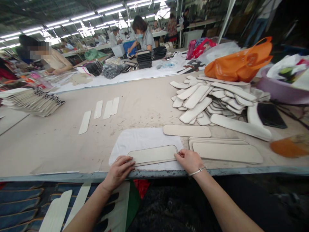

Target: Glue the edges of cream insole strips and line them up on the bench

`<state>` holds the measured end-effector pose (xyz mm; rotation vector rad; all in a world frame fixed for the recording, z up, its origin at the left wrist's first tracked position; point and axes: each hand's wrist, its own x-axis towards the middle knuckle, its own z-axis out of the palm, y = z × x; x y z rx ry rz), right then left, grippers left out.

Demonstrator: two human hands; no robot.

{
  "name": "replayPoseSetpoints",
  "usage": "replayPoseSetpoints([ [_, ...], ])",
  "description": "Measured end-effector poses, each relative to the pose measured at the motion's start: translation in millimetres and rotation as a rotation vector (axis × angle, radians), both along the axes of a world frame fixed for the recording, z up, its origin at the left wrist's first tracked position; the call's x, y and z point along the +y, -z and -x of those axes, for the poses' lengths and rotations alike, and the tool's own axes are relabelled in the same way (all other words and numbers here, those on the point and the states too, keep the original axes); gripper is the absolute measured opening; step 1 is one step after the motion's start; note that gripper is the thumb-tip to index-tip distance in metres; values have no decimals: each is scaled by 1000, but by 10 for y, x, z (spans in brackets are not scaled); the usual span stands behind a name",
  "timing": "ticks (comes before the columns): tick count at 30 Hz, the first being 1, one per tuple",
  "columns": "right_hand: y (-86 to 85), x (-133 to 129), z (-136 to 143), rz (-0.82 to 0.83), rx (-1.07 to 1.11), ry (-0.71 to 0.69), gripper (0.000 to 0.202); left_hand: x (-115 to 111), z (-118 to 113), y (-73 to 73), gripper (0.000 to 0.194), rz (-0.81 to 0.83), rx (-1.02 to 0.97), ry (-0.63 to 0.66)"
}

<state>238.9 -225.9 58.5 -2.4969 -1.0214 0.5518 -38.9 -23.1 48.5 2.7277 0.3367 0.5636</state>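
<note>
A long cream panel with rounded corners and a thin dark edge lies on a white sheet by the table's front edge. A second layer shows along its lower side. My left hand is closed on the panel's left end, fingers together on top. At the right end, my right hand pinches the corner between thumb and bent fingers. Just above lies a single cream strip, partly over the sheet. A small stack of similar panels sits right of my right hand.
A loose heap of cream pieces covers the back right, near an orange bag and purple basin. Several small strips lie left of centre. A stack of pieces stands far left. Co-workers sit across the table.
</note>
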Motion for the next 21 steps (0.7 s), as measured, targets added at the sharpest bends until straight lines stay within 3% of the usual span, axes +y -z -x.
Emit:
replayPoseSetpoints([
  [21,30,0,7,-28,16,33,18,69,8,86,18,-25,-32,34],
])
